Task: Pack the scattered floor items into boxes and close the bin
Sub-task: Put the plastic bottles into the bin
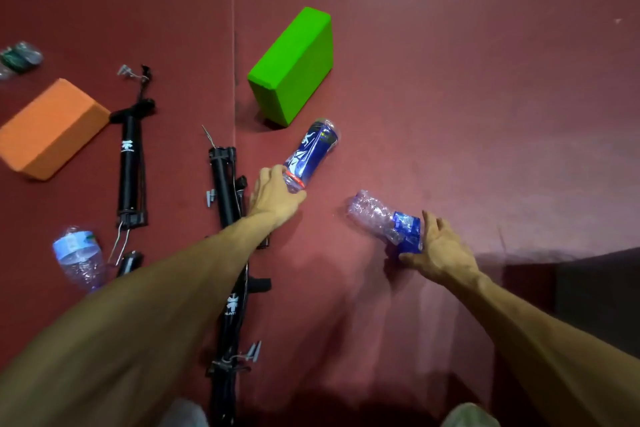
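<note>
On the dark red floor mat, my left hand (275,196) grips the neck end of an empty plastic bottle with a dark blue label (313,149), which points away toward the green block. My right hand (438,248) closes around the blue-labelled end of a crumpled clear bottle (375,215) lying to the right. A third clear bottle with a pale blue label (78,256) lies at the left, beside my left forearm. No box or bin is in view.
A green foam block (294,64) stands just beyond the left-hand bottle; an orange foam block (52,128) lies far left. Two black hand pumps (131,163) (227,191) lie between them, another under my left arm. A small dark bag (20,57) sits at the left edge.
</note>
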A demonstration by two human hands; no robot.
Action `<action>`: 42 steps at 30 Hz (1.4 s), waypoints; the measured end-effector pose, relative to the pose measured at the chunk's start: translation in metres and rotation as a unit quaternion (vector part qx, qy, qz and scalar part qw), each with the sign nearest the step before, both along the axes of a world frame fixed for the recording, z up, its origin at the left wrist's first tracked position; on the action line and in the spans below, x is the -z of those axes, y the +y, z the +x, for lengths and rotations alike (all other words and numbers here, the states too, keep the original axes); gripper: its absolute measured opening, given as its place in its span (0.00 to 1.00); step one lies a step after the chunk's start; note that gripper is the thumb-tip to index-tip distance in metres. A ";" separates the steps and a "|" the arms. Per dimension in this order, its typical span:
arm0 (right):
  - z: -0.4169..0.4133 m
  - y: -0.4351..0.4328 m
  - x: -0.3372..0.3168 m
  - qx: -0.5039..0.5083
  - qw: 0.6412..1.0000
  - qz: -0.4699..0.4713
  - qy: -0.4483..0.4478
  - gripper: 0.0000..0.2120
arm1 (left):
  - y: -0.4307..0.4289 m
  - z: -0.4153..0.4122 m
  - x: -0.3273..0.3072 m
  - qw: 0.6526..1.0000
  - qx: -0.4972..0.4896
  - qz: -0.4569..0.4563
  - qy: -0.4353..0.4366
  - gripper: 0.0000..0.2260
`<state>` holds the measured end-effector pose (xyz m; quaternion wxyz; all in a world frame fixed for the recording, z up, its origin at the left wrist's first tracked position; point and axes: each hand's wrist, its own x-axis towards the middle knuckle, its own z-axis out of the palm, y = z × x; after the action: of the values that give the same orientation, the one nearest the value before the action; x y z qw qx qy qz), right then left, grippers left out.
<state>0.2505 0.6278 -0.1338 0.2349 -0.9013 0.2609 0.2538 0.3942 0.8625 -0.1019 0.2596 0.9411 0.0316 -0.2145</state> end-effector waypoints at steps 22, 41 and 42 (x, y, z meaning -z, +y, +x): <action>0.026 -0.001 -0.090 0.180 0.976 0.063 -0.108 0.35 | -0.031 -0.046 -0.007 0.921 -0.040 -0.324 0.213 0.32; -0.256 -0.192 -0.187 0.483 0.835 0.041 -0.261 0.31 | -0.304 -0.183 -0.174 0.820 0.404 -0.354 0.197 0.30; -0.270 -0.191 -0.178 0.496 0.837 0.030 -0.232 0.34 | -0.311 -0.194 -0.169 0.813 0.436 -0.340 0.183 0.28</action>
<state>-0.0190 0.4363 0.0442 0.4095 -0.6765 0.6030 -0.1053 0.2001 0.5512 0.0673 0.4321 0.6511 -0.4097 -0.4707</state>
